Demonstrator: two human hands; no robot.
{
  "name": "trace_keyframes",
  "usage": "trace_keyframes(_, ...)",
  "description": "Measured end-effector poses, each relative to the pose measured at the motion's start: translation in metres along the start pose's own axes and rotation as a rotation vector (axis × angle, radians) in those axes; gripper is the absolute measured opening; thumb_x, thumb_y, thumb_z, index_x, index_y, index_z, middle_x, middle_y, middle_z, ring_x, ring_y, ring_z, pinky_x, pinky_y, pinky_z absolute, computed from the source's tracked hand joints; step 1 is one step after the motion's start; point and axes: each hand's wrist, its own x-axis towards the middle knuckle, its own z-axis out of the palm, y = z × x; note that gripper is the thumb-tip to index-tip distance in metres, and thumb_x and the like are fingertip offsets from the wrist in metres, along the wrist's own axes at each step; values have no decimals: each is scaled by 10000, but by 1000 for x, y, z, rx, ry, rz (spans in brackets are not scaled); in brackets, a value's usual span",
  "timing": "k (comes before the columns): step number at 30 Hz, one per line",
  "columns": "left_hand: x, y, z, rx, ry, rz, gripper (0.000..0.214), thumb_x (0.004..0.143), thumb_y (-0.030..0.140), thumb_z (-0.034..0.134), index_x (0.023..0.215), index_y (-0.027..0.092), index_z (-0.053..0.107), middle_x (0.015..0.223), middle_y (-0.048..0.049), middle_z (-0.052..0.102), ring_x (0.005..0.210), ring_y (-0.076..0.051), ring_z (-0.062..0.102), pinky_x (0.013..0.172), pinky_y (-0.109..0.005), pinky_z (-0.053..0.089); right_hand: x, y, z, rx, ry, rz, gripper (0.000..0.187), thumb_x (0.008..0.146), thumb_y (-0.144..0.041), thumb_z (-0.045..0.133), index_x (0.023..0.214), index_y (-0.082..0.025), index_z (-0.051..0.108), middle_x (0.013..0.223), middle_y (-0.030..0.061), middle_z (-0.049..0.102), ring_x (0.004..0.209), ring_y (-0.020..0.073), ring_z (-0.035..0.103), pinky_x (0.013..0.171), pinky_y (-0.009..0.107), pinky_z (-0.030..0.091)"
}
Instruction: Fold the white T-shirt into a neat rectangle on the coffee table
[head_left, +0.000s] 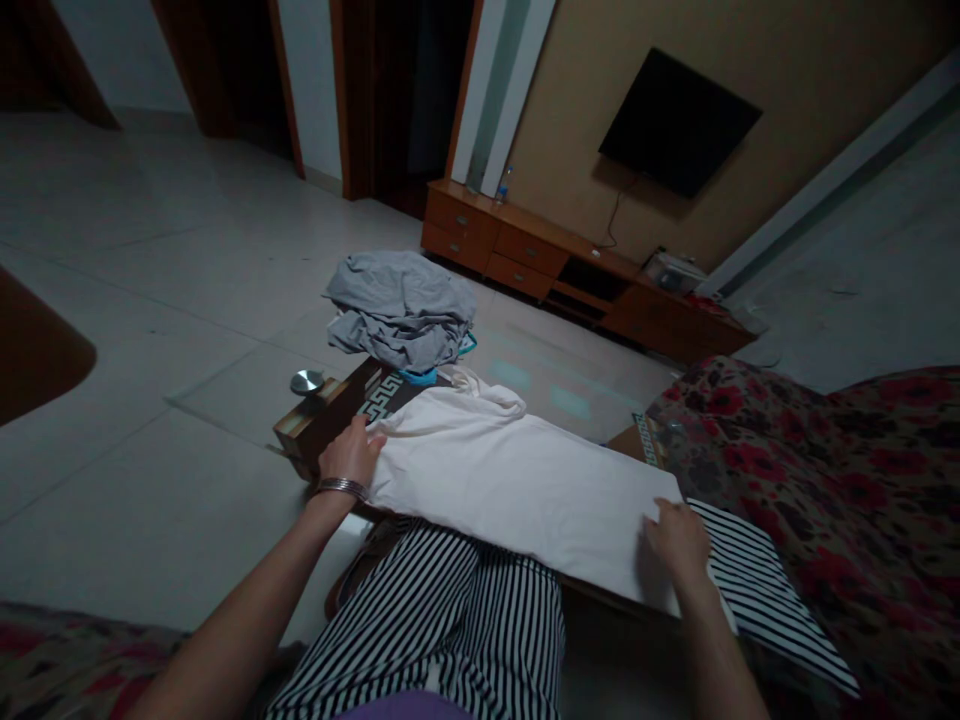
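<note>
A white garment (517, 480), folded into a long strip, lies across a low table (330, 420) in front of my knees. Its left end is bunched around a pale cord-like part. My left hand (352, 455), wearing a bracelet, is closed on the left edge of the cloth, thumb on top. At the opposite end, my right hand (681, 540) has its fingers curled on the fabric near the right edge; the fingertips are partly hidden. Black-and-white striped cloth (765, 580) lies just beyond my right hand.
A heap of grey clothing (401, 305) rests at the table's far side. A round metal object (307, 381) stands at the left corner. To the right is a sofa with a floral cover (750, 430). A wooden TV cabinet (525, 260) lines the far wall.
</note>
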Motion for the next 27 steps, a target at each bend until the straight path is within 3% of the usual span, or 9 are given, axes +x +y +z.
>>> trace_keyframes(3,-2,-3,4,2,14,17,405,846,405,495,1192,193,499,1068,-107,662,933,-272,636,745,-321,477,70,-105,-21,307,-27,-304,314,800,-273,487,1041,-147,644,1033,139,647,993,256,584,895,393,436)
trace_keyframes(6,-3,-7,8,-8,40,22,386,845,393,505,1185,210,507,1090,-85,657,948,-260,633,748,-310,475,131,-226,-25,536,-63,-543,279,831,-288,490,1027,-156,638,1053,112,647,1002,230,565,916,386,417)
trace_keyframes(9,-3,-11,10,-49,40,2,388,837,385,527,1188,222,508,1086,-69,660,957,-251,631,752,-299,467,167,-327,-12,622,-63,-545,409,801,-335,575,1151,-124,569,1128,145,608,1047,240,535,942,408,390)
trace_keyframes(11,0,-15,9,-108,12,-14,400,819,371,559,1187,219,513,1065,-66,667,959,-242,629,756,-287,460,180,-370,0,638,-144,-471,512,743,-327,647,1194,-110,539,1067,134,629,964,226,567,891,376,421)
trace_keyframes(15,10,-22,3,-288,-62,-44,392,773,291,628,1143,193,543,1023,-59,676,928,-210,630,751,-252,444,201,-390,12,602,-255,-378,350,758,-209,582,1083,-85,615,825,87,657,746,189,593,752,318,457)
trace_keyframes(18,15,-25,-1,-378,-84,-52,369,762,263,635,1112,172,557,984,-63,672,882,-197,629,710,-240,435,206,-376,4,569,-173,-318,338,794,-175,503,1092,-55,612,946,149,635,874,235,574,815,369,432)
trace_keyframes(20,16,-25,-2,-405,-75,-64,356,786,280,605,1120,169,549,928,-59,667,840,-194,628,678,-242,429,199,-372,-6,556,-75,-367,350,807,-169,493,1126,-78,604,1037,164,602,978,258,531,877,397,398)
trace_keyframes(23,12,-24,0,-429,-51,-63,383,822,278,546,1185,164,501,869,-51,653,812,-197,621,682,-258,436,171,-386,-21,580,-43,-695,319,826,-116,437,1056,-154,655,1020,114,601,974,226,513,877,358,398)
trace_keyframes(27,3,-28,2,-500,-10,78,410,798,181,515,1208,180,496,1023,-60,617,938,-193,581,817,-288,439,134,-427,-34,611,-203,-1189,403,818,-42,403,1077,-212,660,1098,48,589,1015,181,495,895,307,387)
